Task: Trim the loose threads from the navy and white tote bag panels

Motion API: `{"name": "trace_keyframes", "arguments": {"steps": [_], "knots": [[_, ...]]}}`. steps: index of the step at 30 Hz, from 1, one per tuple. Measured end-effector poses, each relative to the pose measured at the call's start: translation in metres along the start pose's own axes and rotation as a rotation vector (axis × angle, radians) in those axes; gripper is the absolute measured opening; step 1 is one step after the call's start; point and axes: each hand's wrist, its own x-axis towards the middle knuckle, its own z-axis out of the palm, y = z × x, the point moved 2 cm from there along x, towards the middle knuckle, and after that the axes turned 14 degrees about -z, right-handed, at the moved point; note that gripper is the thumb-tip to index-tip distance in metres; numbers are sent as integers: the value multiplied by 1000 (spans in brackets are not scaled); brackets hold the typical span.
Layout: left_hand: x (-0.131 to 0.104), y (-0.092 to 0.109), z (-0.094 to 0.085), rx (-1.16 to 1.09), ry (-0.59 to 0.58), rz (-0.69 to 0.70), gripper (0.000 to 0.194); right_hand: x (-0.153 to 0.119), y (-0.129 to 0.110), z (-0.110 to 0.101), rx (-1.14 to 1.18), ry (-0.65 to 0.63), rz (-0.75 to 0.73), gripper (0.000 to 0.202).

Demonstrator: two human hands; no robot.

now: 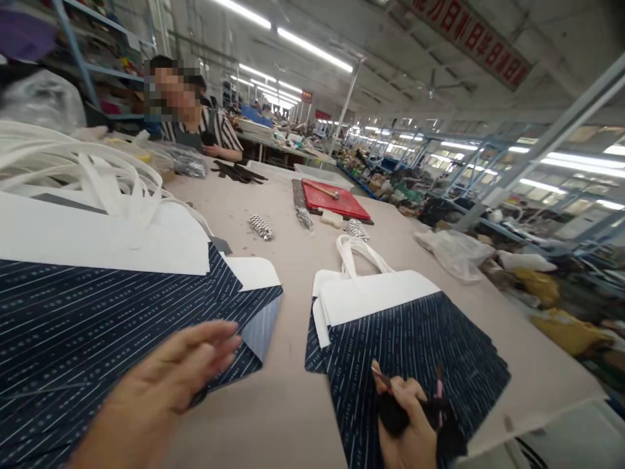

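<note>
Dark blue striped panels with white top bands [117,293] lie in a large pile at the left, white strap handles [112,176] looped above them. Over the pile's right part is my left hand [170,378], fingers apart and holding nothing. A smaller stack of the same panels [390,332] lies at the right, its white handles [359,254] pointing away. My right hand [407,417] is above this stack, fingers curled round a black item that I cannot make out. A thin pink-handled tool [439,391] shows beside that hand.
A red board [334,198] bears a hammer [322,189]. Nearer are a white block [332,218] and two silvery patterned bundles [261,227]. Black strips [239,172] lie further back, near a seated person in a striped top [224,133]. Plastic bags [456,251] edge the table's right side.
</note>
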Motion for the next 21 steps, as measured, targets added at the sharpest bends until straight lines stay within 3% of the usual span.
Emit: {"name": "trace_keyframes", "arguments": {"steps": [2,3,5,7,10,14,21], "knots": [[10,-46,43,58,-192,-200,35,2,3,-4,55,13,52,31],[16,-63,64,51,-242,-238,34,3,5,-6,81,7,66,31],[29,-88,99,42,-277,-275,31,4,7,-9,118,-15,72,30],[44,-99,123,48,-258,-268,32,4,8,-11,143,-35,69,30],[66,-101,137,89,-199,-235,31,4,9,-12,167,-67,60,31],[80,-98,140,192,-141,-238,26,4,9,-12,188,-99,79,28],[78,-116,171,609,-233,-258,28,4,13,-21,250,-111,105,24]]}}
